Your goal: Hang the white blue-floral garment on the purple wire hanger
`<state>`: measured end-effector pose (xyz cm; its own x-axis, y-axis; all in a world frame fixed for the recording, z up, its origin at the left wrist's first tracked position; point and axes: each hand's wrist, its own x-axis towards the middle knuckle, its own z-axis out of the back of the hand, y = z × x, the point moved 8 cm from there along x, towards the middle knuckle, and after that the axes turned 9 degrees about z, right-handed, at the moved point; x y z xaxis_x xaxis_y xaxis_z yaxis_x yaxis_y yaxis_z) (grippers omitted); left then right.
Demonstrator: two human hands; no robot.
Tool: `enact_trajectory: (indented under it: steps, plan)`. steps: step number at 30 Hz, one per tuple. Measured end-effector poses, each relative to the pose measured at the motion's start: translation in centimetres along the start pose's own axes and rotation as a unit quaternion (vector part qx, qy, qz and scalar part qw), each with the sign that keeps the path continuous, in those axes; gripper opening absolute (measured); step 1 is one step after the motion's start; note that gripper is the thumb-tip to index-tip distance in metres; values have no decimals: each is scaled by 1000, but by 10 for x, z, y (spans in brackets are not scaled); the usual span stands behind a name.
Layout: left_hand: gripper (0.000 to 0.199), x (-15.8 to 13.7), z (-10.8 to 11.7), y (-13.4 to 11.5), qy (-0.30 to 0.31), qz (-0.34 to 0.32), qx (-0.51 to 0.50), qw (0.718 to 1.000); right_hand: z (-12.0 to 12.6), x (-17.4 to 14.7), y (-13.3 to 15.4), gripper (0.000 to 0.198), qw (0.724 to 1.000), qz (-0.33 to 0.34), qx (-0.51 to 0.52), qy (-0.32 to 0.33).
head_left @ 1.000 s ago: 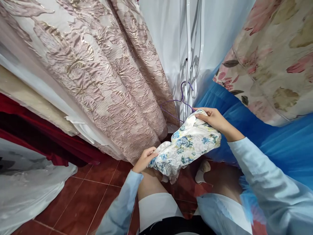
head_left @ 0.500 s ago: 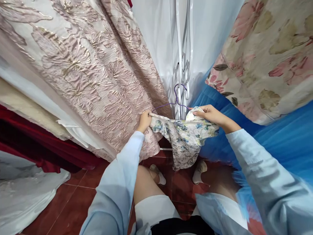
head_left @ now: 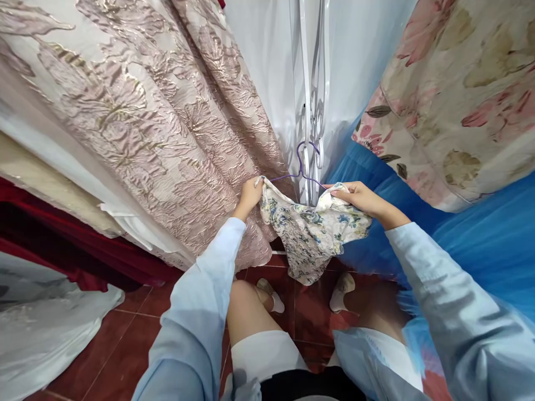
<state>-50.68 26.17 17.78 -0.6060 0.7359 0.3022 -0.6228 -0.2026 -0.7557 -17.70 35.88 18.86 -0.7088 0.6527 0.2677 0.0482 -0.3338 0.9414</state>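
Note:
A small floral garment (head_left: 307, 239), pale with blue and yellow flowers, hangs between my two hands. My left hand (head_left: 251, 195) is closed on its left shoulder, close to the left end of a purple hanger (head_left: 301, 174). My right hand (head_left: 355, 196) pinches the fabric at the other shoulder, by the hanger's right arm. The hanger's hook rests at white straps or rods (head_left: 307, 72) that run down in front of white fabric. How far the hanger's ends reach inside the garment is hidden by cloth and fingers.
Pink brocade fabric (head_left: 167, 122) hangs close on the left, with dark red cloth (head_left: 75, 239) beyond it. On the right hang a large floral fabric (head_left: 472, 106) and blue tulle (head_left: 485, 245). Red floor tiles (head_left: 121, 334) show below, around my feet.
My left hand has risen slightly, lifting the garment's left shoulder along the hanger. The garment's lower part has swung a little left. My right hand has stayed nearly in place.

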Motion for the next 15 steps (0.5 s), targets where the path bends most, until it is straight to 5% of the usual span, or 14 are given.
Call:
enact_trajectory:
  steps: [3, 7, 15]
  plan:
    - [25, -4, 15, 34, -63, 46, 4, 997, 2, 2, 1, 42, 1000, 5, 0, 4]
    - [10, -10, 10, 64, 2, 90, 39, 995, 4, 7, 3, 43, 1000, 2, -10, 22]
    - [15, 22, -7, 78, -32, 188, -39, 981, 1, 8, 1, 46, 999, -5, 0, 45]
